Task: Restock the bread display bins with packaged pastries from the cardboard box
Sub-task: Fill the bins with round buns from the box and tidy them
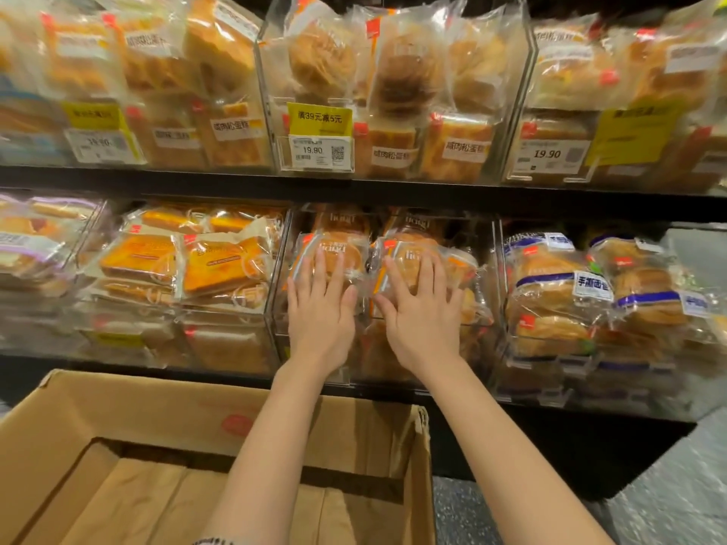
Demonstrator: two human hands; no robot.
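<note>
Both hands reach into the clear middle bin [283, 308] on the lower shelf. My left hand [320, 308] lies flat with straight fingers on a packaged round pastry [354, 251]. My right hand [421, 308] presses flat on a second packaged pastry [456, 265] beside it. More of the same packs sit behind them. The open cardboard box [130, 418] stands below my arms at the lower left; only its brown bottom flaps show inside.
Neighbouring bins hold orange cake packs [181, 265] to the left and blue-labelled bread packs [558, 293] to the right. The upper shelf carries more bagged bread with a yellow price tag [319, 119]. Grey floor [668, 485] shows at lower right.
</note>
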